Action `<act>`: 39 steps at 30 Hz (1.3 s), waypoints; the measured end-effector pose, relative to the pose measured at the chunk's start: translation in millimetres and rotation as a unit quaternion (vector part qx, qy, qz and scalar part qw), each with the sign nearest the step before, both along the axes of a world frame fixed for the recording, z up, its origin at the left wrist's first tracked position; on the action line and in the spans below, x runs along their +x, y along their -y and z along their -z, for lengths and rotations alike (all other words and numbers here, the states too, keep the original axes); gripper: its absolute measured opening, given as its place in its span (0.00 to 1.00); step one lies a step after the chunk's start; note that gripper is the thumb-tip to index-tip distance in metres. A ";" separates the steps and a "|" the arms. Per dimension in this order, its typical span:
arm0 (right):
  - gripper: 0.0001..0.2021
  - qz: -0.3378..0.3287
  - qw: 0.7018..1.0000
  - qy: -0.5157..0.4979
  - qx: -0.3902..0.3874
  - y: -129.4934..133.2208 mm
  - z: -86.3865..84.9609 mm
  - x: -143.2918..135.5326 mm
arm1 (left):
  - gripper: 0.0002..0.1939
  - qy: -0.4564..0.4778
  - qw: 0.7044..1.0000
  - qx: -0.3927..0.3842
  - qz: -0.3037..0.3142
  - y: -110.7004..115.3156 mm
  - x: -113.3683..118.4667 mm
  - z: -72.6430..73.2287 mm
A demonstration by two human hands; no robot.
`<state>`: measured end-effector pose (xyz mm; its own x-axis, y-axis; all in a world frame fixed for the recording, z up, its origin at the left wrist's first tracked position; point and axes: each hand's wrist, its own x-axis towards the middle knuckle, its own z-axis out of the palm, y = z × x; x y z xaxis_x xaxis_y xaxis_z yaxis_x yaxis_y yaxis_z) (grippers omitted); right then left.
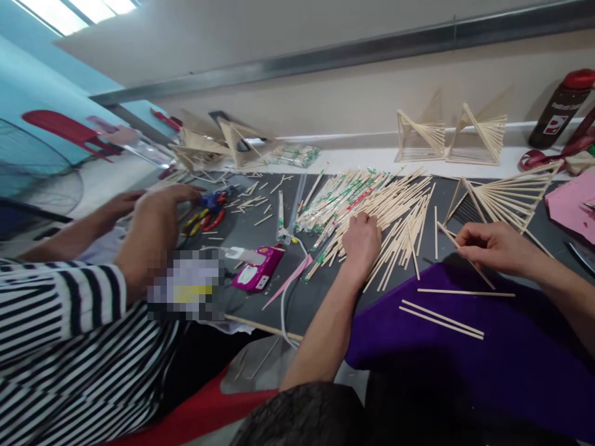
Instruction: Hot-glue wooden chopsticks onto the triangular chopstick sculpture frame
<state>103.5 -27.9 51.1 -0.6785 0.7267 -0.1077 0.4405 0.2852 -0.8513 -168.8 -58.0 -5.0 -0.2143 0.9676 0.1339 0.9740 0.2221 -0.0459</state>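
Observation:
My left hand (361,238) rests on a large spread of thin wooden sticks (395,207), its fingers curled down into them. What those fingertips hold, if anything, is hidden. Between the thumb and fingers of my right hand (488,246) is a slim wooden stick (481,275), slanting down over the purple cloth (432,365). Two parallel sticks (441,319) and a single stick (465,292) lie on that cloth. Just behind my right hand stands a fan-shaped stick frame (506,192). Some sticks in the pile are in clear wrappers with green print.
At left, a co-worker in a striped sleeve (60,303) has hands near red and yellow pliers (204,220). A magenta device (258,268) with a white cable (284,310) sits between us. More stick frames (421,139) stand along the wall, and a dark bottle (560,108) is far right.

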 end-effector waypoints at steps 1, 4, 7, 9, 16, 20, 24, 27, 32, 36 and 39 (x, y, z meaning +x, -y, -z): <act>0.07 -0.004 1.000 0.003 0.005 0.6 0.5 -1.3 | 0.16 -0.003 1.000 -0.001 0.002 -0.1 0.7 2.8; 0.07 -0.013 1.000 0.007 0.013 3.2 1.1 -4.2 | 0.16 0.004 1.000 0.001 0.013 2.2 4.1 7.2; 0.07 -0.026 1.000 0.006 0.003 7.5 0.7 -6.1 | 0.15 0.028 0.999 -0.003 0.016 5.8 5.1 5.2; 0.07 -0.034 0.999 0.007 -0.012 10.2 0.4 -7.1 | 0.14 0.047 0.999 -0.017 0.005 7.4 1.7 1.5; 0.06 -0.034 0.998 -0.012 -0.060 12.5 7.4 -11.5 | 0.13 0.193 0.980 -0.045 -0.008 10.6 -20.2 -6.9; 0.05 -0.040 0.989 -0.024 -0.140 16.2 14.8 -14.0 | 0.11 0.248 0.968 -0.044 0.013 13.9 -23.0 -8.2; 0.06 -0.057 0.974 -0.035 -0.218 22.3 22.0 -17.8 | 0.12 0.292 0.954 -0.058 0.045 16.8 -25.7 -9.5; 0.07 -0.067 0.968 -0.039 -0.240 24.9 25.9 -20.6 | 0.15 0.301 0.949 -0.064 0.067 17.9 -28.2 -10.2; 0.05 -0.073 0.969 -0.026 -0.235 25.5 26.7 -22.8 | 0.17 0.291 0.954 -0.060 0.043 16.6 -28.3 -11.2; 0.04 -0.061 0.971 -0.023 -0.230 24.5 29.3 -22.8 | 0.19 0.271 0.961 -0.053 -0.001 14.2 -29.0 -10.5; 0.04 -0.058 0.974 -0.012 -0.221 23.2 33.8 -22.8 | 0.19 0.237 0.971 -0.021 -0.038 12.0 -32.9 -7.1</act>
